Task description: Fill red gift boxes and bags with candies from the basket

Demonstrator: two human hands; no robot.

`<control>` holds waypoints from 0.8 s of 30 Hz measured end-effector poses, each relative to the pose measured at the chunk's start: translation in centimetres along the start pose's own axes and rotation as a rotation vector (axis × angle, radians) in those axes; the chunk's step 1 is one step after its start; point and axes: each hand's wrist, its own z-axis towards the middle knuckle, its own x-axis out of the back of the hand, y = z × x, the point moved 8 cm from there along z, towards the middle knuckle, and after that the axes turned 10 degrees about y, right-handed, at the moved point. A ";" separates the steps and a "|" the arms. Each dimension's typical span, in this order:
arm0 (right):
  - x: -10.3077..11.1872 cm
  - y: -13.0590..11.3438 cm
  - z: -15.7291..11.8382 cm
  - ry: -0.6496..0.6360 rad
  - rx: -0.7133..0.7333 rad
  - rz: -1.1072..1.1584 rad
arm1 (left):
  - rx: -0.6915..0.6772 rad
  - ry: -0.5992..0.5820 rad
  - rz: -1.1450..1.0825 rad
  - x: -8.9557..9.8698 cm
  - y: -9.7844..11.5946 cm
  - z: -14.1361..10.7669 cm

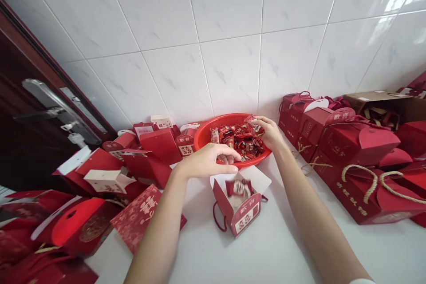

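Observation:
A red plastic basket (200,136) full of red-wrapped candies (235,135) stands against the tiled wall. At its right rim my right hand (270,133) pinches a small red-wrapped candy (252,120) between thumb and fingers. Over the basket's near edge hovers my left hand (211,159), its fingers loosely bent and the thumb apart, with nothing visible in it. Just below, a small red gift box (246,219) with a cord handle sits with its flaps raised. Inside that box lies a red and white packet (238,187).
Red gift boxes (362,142) with rope handles are stacked on the right, beside an open cardboard box (396,102). More red boxes (80,224) and a patterned red box (141,213) crowd the left. A dark door with a metal handle (56,97) stands at far left.

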 end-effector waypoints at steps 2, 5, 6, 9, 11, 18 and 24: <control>-0.6 -0.4 -0.6 -0.051 -0.002 -0.040 | 0.043 0.048 0.156 0.2 -0.2 -1.5; -2.1 -1.5 -2.1 -0.166 -0.013 -0.099 | 0.125 0.010 0.323 0.0 -1.1 -3.4; -2.8 -2.0 -2.8 -0.230 -0.007 -0.128 | 0.147 -0.008 0.342 0.0 -1.4 -3.9; -5.4 -3.6 -6.1 -0.523 0.062 -0.307 | 0.172 -0.051 0.325 0.2 -2.0 -4.9; -7.1 -4.0 -8.7 -0.779 0.124 -0.497 | 0.193 -0.080 0.312 0.3 -2.3 -5.3; -8.6 -4.3 -12.5 -1.020 0.370 -0.845 | 0.259 -0.240 0.287 -0.2 -2.6 -6.0; -9.0 -4.8 -14.7 -1.064 0.238 -0.737 | 0.217 -0.235 0.273 -0.2 -2.8 -5.8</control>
